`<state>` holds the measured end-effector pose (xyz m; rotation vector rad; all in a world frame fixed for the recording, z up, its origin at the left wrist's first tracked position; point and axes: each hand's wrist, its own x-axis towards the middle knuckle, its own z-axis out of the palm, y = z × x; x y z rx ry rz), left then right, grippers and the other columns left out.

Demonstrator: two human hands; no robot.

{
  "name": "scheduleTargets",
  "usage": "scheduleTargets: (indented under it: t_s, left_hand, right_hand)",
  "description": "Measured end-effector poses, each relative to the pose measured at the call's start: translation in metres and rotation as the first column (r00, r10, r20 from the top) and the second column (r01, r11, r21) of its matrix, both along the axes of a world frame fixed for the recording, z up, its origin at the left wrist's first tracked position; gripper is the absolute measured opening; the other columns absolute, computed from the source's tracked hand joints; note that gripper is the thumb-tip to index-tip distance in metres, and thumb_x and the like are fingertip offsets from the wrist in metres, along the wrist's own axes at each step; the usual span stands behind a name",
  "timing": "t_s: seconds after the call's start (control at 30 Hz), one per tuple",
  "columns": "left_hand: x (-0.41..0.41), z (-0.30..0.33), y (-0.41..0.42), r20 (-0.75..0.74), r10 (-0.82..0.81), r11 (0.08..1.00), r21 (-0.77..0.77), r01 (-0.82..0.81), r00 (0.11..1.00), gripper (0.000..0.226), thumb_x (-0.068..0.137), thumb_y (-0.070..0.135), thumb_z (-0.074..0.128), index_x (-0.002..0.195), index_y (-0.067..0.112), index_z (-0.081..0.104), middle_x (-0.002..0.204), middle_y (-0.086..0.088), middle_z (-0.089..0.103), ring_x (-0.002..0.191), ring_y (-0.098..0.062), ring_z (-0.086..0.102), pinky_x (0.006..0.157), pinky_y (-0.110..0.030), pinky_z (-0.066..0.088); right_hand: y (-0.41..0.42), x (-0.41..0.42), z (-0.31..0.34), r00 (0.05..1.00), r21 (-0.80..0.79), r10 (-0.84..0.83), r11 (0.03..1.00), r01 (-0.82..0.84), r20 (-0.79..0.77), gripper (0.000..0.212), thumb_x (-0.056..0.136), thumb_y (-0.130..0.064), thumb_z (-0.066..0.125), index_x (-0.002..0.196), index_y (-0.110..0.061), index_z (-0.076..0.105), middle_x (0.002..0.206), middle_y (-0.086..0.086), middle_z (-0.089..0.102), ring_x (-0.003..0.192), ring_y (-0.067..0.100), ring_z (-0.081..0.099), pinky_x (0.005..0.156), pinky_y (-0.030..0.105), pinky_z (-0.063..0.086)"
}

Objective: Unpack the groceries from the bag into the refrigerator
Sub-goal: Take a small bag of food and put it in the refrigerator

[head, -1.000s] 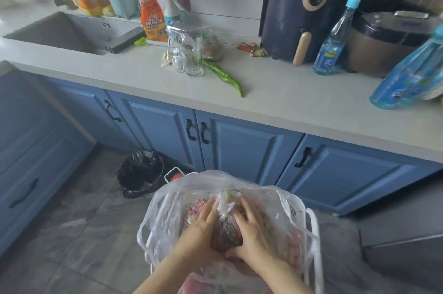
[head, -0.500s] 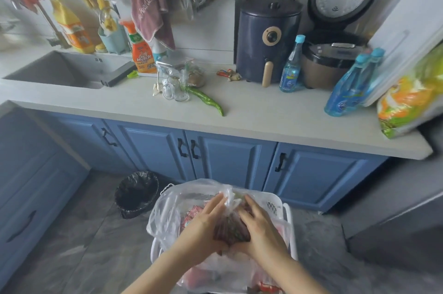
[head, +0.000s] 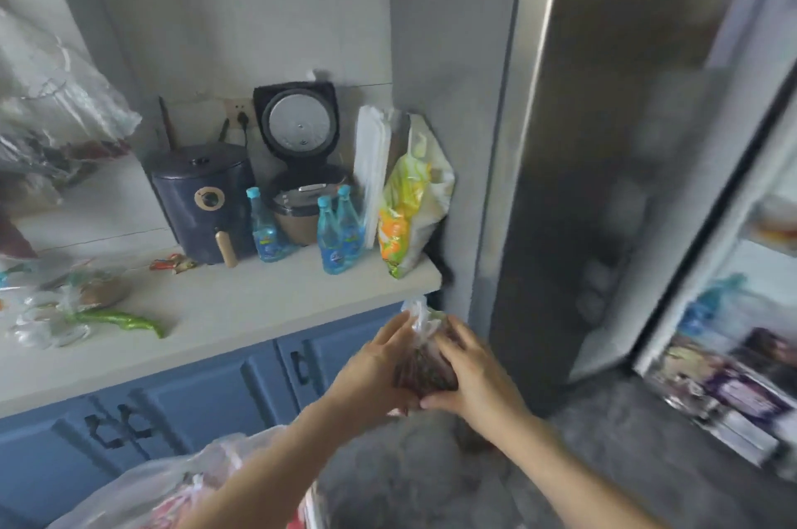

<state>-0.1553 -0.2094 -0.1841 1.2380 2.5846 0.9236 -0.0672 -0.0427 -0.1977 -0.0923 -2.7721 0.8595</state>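
Observation:
A small knotted clear bag of dark reddish food [head: 425,360] is held up in front of me between both hands. My left hand [head: 377,369] cups its left side and my right hand [head: 478,386] cups its right side, fingers curled round it. The white plastic grocery bag [head: 172,489] with red packets inside sits low at the bottom left. The refrigerator [head: 729,313] stands open at the right, its grey door [head: 604,183] swung toward me and blurred shelves with packets behind it.
The pale countertop [head: 258,313] over blue cabinets [head: 194,395] carries a dark air fryer [head: 202,201], a rice cooker [head: 302,183], blue bottles [head: 340,231], a yellow-green bag [head: 405,205] and a green pepper [head: 120,319]. Grey floor lies below.
Both hands lifted the small bag out of the grocery bag and carried it up and to the right. My view swung right from the sink to the open refrigerator.

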Motion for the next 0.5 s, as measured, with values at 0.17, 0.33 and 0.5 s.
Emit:
scheduleTargets:
  t_s: [0.17, 0.33, 0.5]
  left_hand:
    - [0.048, 0.030, 0.190, 0.031, -0.183, 0.983, 0.042, 0.181, 0.983, 0.100, 0.061, 0.023, 0.080, 0.146, 0.030, 0.027, 0.155, 0.011, 0.017, 0.133, -0.011, 0.038, 0.103, -0.022, 0.038]
    - [0.086, 0.051, 0.350, 0.049, -0.327, 0.942, 0.100, 0.321, 0.944, 0.095, 0.060, 0.020, 0.080, 0.142, 0.032, 0.033, 0.152, 0.015, 0.019, 0.127, -0.010, 0.044, 0.099, -0.030, 0.045]
    - [0.096, 0.064, 0.457, -0.005, -0.403, 0.910, 0.105, 0.401, 0.915, 0.093, 0.059, 0.020, 0.083, 0.140, 0.027, 0.037, 0.152, 0.007, 0.023, 0.132, -0.012, 0.040, 0.103, -0.032, 0.042]
  right_hand:
    - [0.172, 0.074, 0.026, 0.980, 0.089, -0.196, 0.976, 0.199, -0.040, 0.103, 0.050, -0.042, 0.087, 0.134, -0.047, 0.029, 0.148, -0.017, 0.024, 0.127, 0.023, 0.043, 0.099, 0.040, 0.045]
    - [0.315, 0.132, 0.058, 0.938, 0.147, -0.345, 0.926, 0.347, -0.041, 0.099, 0.053, -0.045, 0.087, 0.139, -0.033, 0.039, 0.155, -0.008, 0.021, 0.133, 0.023, 0.039, 0.105, 0.041, 0.041]
    - [0.405, 0.154, 0.080, 0.908, 0.154, -0.418, 0.896, 0.416, -0.025, 0.101, 0.057, -0.039, 0.089, 0.143, -0.024, 0.039, 0.156, 0.000, 0.021, 0.136, 0.027, 0.035, 0.111, 0.043, 0.034]
